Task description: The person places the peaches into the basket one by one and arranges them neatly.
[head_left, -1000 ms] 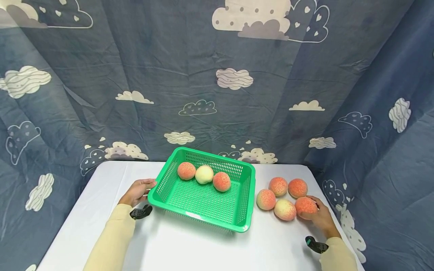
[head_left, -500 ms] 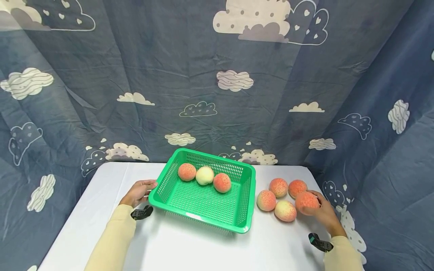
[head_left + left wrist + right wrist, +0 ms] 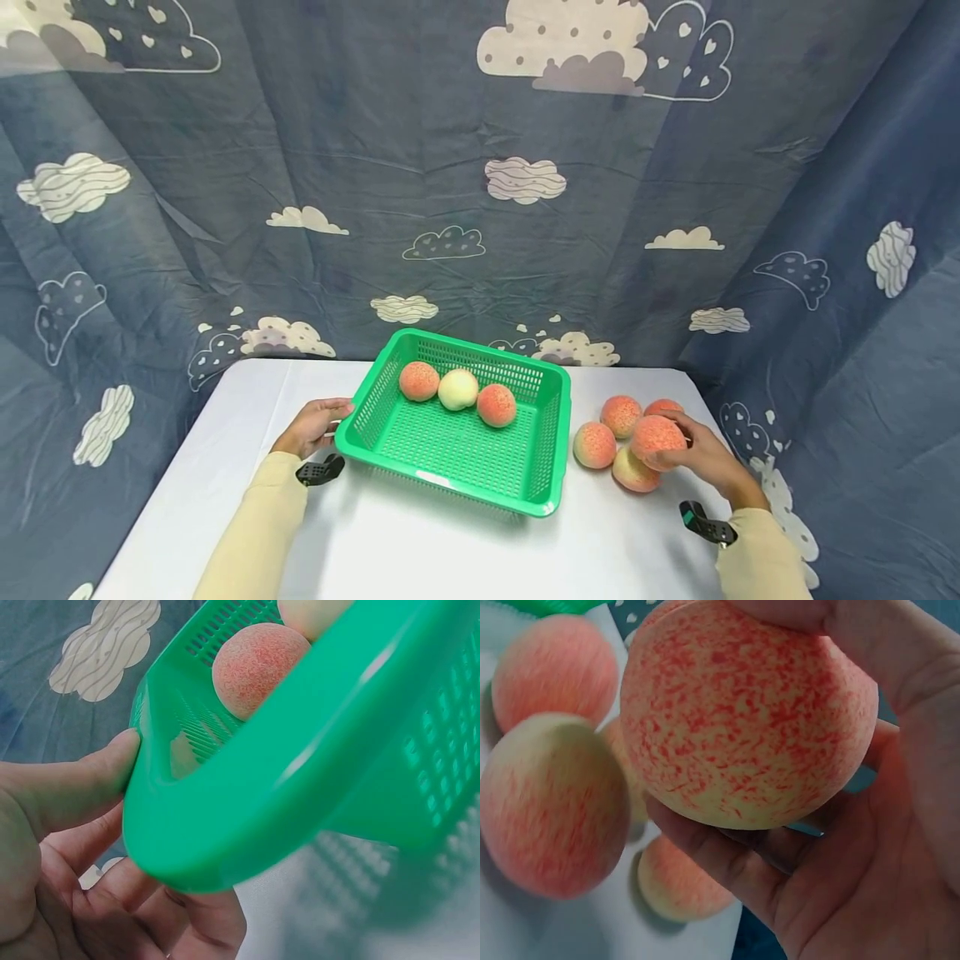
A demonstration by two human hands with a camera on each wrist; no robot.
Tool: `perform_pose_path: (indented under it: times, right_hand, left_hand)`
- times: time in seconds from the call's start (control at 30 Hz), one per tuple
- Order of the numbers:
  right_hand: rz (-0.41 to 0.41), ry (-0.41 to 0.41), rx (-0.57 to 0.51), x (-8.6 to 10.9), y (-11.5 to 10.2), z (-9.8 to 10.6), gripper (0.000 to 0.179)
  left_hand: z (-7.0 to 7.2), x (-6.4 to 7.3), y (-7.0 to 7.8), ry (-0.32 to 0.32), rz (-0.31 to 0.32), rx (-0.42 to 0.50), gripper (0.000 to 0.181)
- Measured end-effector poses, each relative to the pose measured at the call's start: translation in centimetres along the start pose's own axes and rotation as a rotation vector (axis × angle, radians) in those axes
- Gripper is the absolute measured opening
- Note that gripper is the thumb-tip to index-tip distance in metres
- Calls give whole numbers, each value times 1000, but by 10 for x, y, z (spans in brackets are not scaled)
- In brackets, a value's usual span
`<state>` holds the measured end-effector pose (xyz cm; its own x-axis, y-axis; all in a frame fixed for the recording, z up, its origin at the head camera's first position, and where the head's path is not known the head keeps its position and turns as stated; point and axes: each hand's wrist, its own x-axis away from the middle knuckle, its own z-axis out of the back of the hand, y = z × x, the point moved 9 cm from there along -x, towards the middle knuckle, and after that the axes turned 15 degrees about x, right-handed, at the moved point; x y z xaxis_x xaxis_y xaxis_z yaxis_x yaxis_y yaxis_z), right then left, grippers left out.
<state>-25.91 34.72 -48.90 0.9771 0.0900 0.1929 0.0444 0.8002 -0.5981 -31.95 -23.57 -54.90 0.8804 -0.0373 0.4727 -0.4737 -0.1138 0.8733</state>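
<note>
A green perforated plastic basket [image 3: 454, 446] sits on the white table. Toward its back lie two reddish peaches [image 3: 418, 381] and a pale yellow peach [image 3: 458, 389]. My left hand [image 3: 311, 427] grips the basket's left rim, thumb against the edge and fingers curled below, as the left wrist view shows. On the right, my right hand [image 3: 711, 461] holds a speckled red peach [image 3: 657, 442] between thumb and fingers, above the table. Under and around it are several other peaches [image 3: 595, 445]; the held one partly covers a yellowish-pink peach [image 3: 634, 475] and a red peach [image 3: 663, 407].
A dark blue curtain [image 3: 450, 192] with a cloud pattern hangs behind the table and along both sides. The white table [image 3: 420, 546] has bare surface in front of the basket. Both wrists wear a black strapped device.
The right hand has lifted its peach off the table and shifted it left, over the neighbouring peaches. The left hand and basket stay in place; the head view shifts slightly.
</note>
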Motion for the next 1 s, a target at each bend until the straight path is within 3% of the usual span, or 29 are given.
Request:
perform_pose_path:
  times: [0.2,0.57,1.0]
  right_hand:
    - [105,-2,40,-4,-28,1,71]
    - [192,11,71,-18,-69,-2,71]
    - [299,-30,17,-47,-121,-9,75]
  left_hand:
    - [0,0,-1,-1,-3,0,45]
    - [-1,-2,-1,-11,-12,21,45]
    - [-1,0,0,-18,-3,4,45]
